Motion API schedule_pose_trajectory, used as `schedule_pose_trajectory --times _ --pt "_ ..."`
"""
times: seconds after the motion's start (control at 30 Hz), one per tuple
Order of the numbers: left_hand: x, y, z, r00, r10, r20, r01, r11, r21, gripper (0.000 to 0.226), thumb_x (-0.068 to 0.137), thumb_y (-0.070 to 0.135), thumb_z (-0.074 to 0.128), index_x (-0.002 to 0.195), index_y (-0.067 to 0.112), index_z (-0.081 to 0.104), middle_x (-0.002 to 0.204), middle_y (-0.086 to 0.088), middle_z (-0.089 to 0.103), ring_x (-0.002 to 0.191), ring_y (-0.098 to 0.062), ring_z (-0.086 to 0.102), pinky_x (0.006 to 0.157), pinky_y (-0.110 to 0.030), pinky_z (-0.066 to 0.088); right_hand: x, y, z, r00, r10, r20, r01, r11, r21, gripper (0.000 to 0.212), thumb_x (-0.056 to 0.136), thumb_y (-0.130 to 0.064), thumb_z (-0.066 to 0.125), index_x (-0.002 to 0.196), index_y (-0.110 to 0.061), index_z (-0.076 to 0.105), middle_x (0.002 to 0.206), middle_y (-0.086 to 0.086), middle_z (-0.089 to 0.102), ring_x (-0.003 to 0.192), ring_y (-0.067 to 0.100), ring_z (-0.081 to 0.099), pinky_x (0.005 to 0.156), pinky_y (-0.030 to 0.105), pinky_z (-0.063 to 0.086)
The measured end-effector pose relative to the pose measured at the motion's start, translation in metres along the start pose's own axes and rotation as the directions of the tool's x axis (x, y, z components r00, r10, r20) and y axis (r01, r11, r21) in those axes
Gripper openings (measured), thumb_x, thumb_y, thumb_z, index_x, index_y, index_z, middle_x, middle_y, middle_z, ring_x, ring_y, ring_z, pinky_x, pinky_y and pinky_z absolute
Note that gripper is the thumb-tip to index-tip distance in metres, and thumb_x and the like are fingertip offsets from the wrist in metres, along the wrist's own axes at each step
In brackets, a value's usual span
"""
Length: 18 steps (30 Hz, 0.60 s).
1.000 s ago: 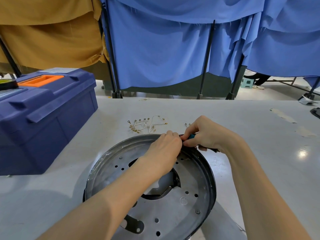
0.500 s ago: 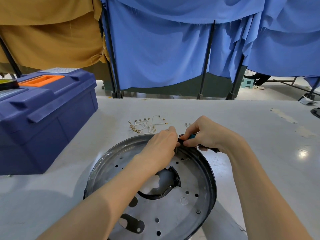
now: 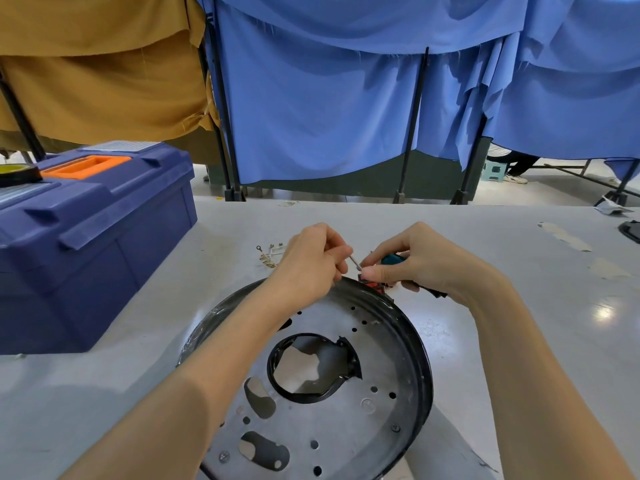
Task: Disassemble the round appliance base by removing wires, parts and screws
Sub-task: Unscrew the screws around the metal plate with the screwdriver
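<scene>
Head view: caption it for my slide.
Left hand and right hand hold a teal-handled tool at the far rim of the round appliance base.

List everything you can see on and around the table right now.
Round silver metal appliance base with black rim: one, table centre.
Small red part: one, on base's far rim.
Teal-handled screwdriver: one, in right hand.
Loose wires and screws: one pile, pale, behind left hand.
Blue plastic toolbox, orange handle: one, table left.
Tape roll: one, yellow-black, on toolbox.
White table: one, underneath.
Blue curtains: several, behind table.
Mustard cloth: one, behind toolbox.
Left hand: one, pinching screwdriver shaft.
Right hand: one, gripping screwdriver handle.
</scene>
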<state>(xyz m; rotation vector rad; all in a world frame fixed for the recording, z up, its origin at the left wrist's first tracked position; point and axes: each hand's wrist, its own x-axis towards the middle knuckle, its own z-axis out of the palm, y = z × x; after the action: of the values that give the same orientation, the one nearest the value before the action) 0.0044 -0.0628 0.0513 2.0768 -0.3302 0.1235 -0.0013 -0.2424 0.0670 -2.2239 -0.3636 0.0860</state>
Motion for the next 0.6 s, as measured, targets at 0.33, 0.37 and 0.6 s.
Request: schedule_pose_trajectory --times 0.33,0.37,0.6 --pt "-0.005 -0.008 -0.006 0.994 0.103 0.03 -0.107 0.923 0.369 0.048 0.086 0.026 0.072 0.129 0.024 0.05 0.11 0.002 0.059 0.104 -0.015 0.055 0.089 -0.028 0.045 -0.008 0.015 -0.022 0.977 0.205 -0.056 -0.213 0.953 -0.215 0.022 0.081 -0.028 0.077 0.07 -0.009 0.073 0.062 0.008 0.07 0.05 0.016 0.056 0.045 0.025 0.041" --pt "-0.007 -0.015 -0.008 0.995 0.065 0.08 -0.095 0.882 0.462 0.055 0.086 0.027 0.071 0.136 0.025 0.046 0.123 0.0 0.055 0.116 -0.019 0.05 0.099 -0.035 0.042 -0.007 0.024 -0.024 0.959 0.277 -0.06 -0.283 0.925 -0.254 0.023 0.082 -0.026 0.077 0.07 -0.006 0.072 0.061 0.006 0.069 0.049 0.014 0.057 0.043 0.023 0.04" --pt "-0.006 -0.037 -0.015 0.972 -0.116 0.205 -0.033 0.794 0.607 0.052 0.088 0.035 0.067 0.136 0.024 0.05 0.134 0.0 0.056 0.123 -0.024 0.048 0.104 -0.039 0.039 0.0 0.053 -0.005 0.852 0.523 -0.02 -0.484 0.773 -0.41 0.026 0.085 -0.015 0.071 0.067 -0.002 0.058 0.066 0.015 0.064 0.052 0.024 0.052 0.042 0.021 0.034"
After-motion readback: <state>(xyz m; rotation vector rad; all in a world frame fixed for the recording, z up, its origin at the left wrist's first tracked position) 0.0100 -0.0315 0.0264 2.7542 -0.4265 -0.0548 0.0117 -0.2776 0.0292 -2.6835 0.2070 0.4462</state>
